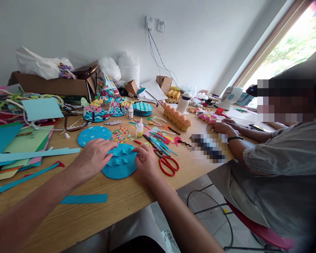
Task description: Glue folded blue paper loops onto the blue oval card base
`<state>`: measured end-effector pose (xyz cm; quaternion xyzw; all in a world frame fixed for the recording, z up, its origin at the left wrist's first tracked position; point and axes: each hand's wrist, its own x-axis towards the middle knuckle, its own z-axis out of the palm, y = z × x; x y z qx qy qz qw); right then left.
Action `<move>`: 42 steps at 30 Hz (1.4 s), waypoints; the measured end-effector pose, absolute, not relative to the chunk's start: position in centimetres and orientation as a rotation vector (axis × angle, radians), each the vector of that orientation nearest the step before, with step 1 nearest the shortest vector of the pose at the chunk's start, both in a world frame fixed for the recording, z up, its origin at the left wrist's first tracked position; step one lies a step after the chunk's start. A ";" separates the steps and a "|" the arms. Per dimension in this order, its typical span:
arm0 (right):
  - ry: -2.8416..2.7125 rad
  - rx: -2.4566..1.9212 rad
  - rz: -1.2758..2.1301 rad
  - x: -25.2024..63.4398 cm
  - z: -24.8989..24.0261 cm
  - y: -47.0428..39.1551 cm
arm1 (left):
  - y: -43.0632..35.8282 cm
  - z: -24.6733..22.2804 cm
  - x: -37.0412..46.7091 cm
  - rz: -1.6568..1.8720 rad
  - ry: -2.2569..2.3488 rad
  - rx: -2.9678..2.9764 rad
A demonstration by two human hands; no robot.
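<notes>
A round blue paper disc (119,172) lies on the table in front of me, with rows of pleated blue paper strip (123,150) standing up in waves on it. My left hand (93,156) is at the disc's upper left, thumb and fingers curled at one end of the rear strip. At that strip's other end, my right hand (147,163) pinches with thumb and forefinger. Its fingertips are partly hidden. Red-handled scissors (168,165) rest just right of my right hand. A second blue disc (94,135) with pale bits lies behind my left hand.
A small glue bottle (139,129) stands behind the discs, beside scattered confetti (122,135). Coloured paper sheets (39,135) are piled at left. An egg carton (177,117) sits farther back. At right, another person's hands (223,128) are over the table.
</notes>
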<state>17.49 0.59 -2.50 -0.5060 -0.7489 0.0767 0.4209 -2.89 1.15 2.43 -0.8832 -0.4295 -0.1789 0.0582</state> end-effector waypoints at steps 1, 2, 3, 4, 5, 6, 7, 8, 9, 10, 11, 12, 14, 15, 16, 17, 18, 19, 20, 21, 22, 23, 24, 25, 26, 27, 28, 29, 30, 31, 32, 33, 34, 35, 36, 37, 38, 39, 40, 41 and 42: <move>-1.843 -1.252 0.211 17.6 -2.6 0.7 | 1.0 2.5 -3.5 -0.533 -1.330 -2.701; -1.817 -1.245 0.231 17.7 -2.6 0.7 | 0.7 2.5 -4.0 -0.521 -1.352 -2.736; -1.806 -1.239 0.251 17.7 -2.5 0.7 | 0.5 2.3 -4.4 -0.516 -1.368 -2.774; -1.814 -1.229 0.264 17.7 -2.5 0.7 | 0.2 2.0 -4.6 -0.522 -1.376 -2.810; -1.844 -1.210 0.267 17.6 -2.4 0.6 | 0.0 1.7 -4.7 -0.537 -1.376 -2.842; -1.891 -1.186 0.261 17.5 -2.2 0.4 | -0.3 1.3 -4.7 -0.559 -1.372 -2.867; -1.952 -1.161 0.250 17.4 -2.1 0.3 | -0.4 1.1 -4.6 -0.581 -1.367 -2.884; -2.020 -1.144 0.236 17.2 -1.9 0.2 | -0.5 0.8 -4.4 -0.597 -1.361 -2.895; -2.092 -1.140 0.221 17.1 -1.7 0.1 | -0.5 0.6 -4.2 -0.605 -1.354 -2.902; -2.158 -1.149 0.202 16.9 -1.5 0.1 | -0.5 0.5 -4.0 -0.605 -1.343 -2.908; -2.218 -1.167 0.182 16.8 -1.3 0.1 | -0.4 0.4 -3.8 -0.598 -1.328 -2.911; -2.267 -1.188 0.165 16.7 -1.2 0.1 | -0.3 0.2 -3.6 -0.586 -1.309 -2.914; -2.338 -1.224 0.136 16.5 -0.9 0.3 | 0.0 0.0 -3.2 -0.552 -1.266 -2.910; -2.363 -1.237 0.128 16.5 -0.8 0.4 | 0.2 -0.2 -3.0 -0.535 -1.249 -2.902; -2.383 -1.247 0.122 16.5 -0.7 0.5 | 0.3 -0.4 -2.8 -0.524 -1.239 -2.889; -2.401 -1.253 0.117 16.5 -0.7 0.5 | 0.4 -0.6 -2.7 -0.521 -1.235 -2.874; -2.418 -1.256 0.114 16.5 -0.6 0.6 | 0.4 -0.8 -2.6 -0.524 -1.232 -2.860; -2.436 -1.255 0.111 16.4 -0.5 0.5 | 0.5 -1.1 -2.6 -0.531 -1.230 -2.849; -2.457 -1.254 0.109 16.4 -0.4 0.5 | 0.5 -1.3 -2.6 -0.539 -1.229 -2.843; -2.478 -1.250 0.105 16.3 -0.3 0.4 | 0.5 -1.4 -2.6 -0.548 -1.229 -2.836; -2.492 -1.248 0.099 16.2 -0.3 0.3 | 0.5 -1.6 -2.6 -0.560 -1.230 -2.831; -2.498 -1.246 0.091 16.1 -0.3 0.2 | 0.5 -1.6 -2.6 -0.571 -1.234 -2.827; -2.497 -1.244 0.080 15.9 -0.3 0.1 | 0.5 -1.7 -2.6 -0.581 -1.241 -2.824; -2.489 -1.243 0.066 15.8 -0.4 0.0 | 0.5 -1.8 -2.6 -0.588 -1.246 -2.821; -2.480 -1.243 0.051 15.7 -0.5 -0.1 | 0.5 -1.8 -2.6 -0.592 -1.249 -2.818; -2.475 -1.245 0.034 15.6 -0.6 -0.2 | 0.5 -1.9 -2.5 -0.591 -1.247 -2.815; -2.478 -1.248 0.019 15.5 -0.7 -0.3 | 0.5 -2.0 -2.5 -0.588 -1.241 -2.810; -2.486 -1.250 0.007 15.5 -0.8 -0.4 | 0.5 -2.1 -2.4 -0.585 -1.232 -2.803; -2.498 -1.253 -0.004 15.4 -0.8 -0.5 | 0.5 -2.2 -2.4 -0.586 -1.223 -2.795; -2.511 -1.255 -0.015 15.4 -0.9 -0.5 | 0.5 -2.2 -2.3 -0.587 -1.215 -2.789; -2.524 -1.256 -0.027 15.3 -1.0 -0.6 | 0.5 -2.3 -2.3 -0.589 -1.210 -2.784; -2.535 -1.256 -0.043 15.2 -1.1 -0.6 | 0.5 -2.2 -2.4 -0.591 -1.207 -2.781; -2.543 -1.254 -0.060 15.2 -1.1 -0.6 | 0.4 -2.1 -2.5 -0.598 -1.209 -2.778; -2.551 -1.249 -0.075 15.1 -1.1 -0.6 | 0.4 -1.9 -2.6 -0.609 -1.215 -2.777; -2.556 -1.241 -0.087 15.0 -1.0 -0.6 | 0.3 -1.7 -2.8 -0.623 -1.225 -2.780; -2.552 -1.229 -0.093 15.0 -0.9 -0.6 | 0.2 -1.4 -3.1 -0.635 -1.236 -2.786; -2.531 -1.220 -0.096 15.1 -0.6 -0.7 | 0.2 -1.1 -3.5 -0.642 -1.250 -2.796; -2.487 -1.222 -0.096 15.3 -0.3 -0.9 | 0.1 -0.9 -3.8 -0.649 -1.262 -2.806; -2.423 -1.241 -0.095 15.7 0.2 -1.2 | 0.0 -0.8 -4.2 -0.656 -1.273 -2.815; -2.345 -1.282 -0.095 16.2 0.7 -1.6 | 0.0 -0.7 -4.5 -0.662 -1.279 -2.823; -2.261 -1.351 -0.094 16.8 1.1 -2.1 | -0.1 -0.8 -4.8 -0.677 -1.283 -2.826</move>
